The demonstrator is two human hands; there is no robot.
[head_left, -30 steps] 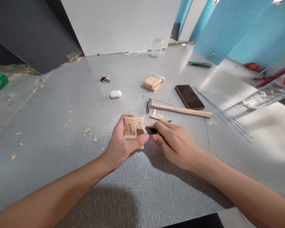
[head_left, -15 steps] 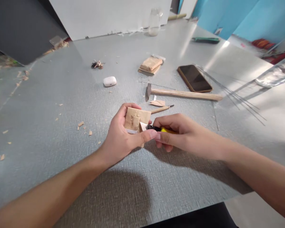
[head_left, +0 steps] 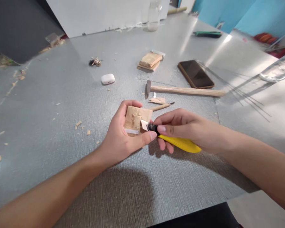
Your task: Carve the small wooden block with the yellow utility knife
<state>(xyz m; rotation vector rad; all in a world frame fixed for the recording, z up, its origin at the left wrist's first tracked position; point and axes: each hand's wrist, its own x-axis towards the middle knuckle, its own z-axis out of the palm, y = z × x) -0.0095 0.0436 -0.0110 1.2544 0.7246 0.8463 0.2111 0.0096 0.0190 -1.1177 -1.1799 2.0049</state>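
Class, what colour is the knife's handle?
Yellow: the handle shows best in the head view.

One head-worn camera looks forward and down over the nearby tabletop.

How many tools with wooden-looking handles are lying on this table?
2: a hammer just below the phone, and, nearer, a slim tool, its handle end apparently hidden behind the wood piece in the left hand. More may be hidden.
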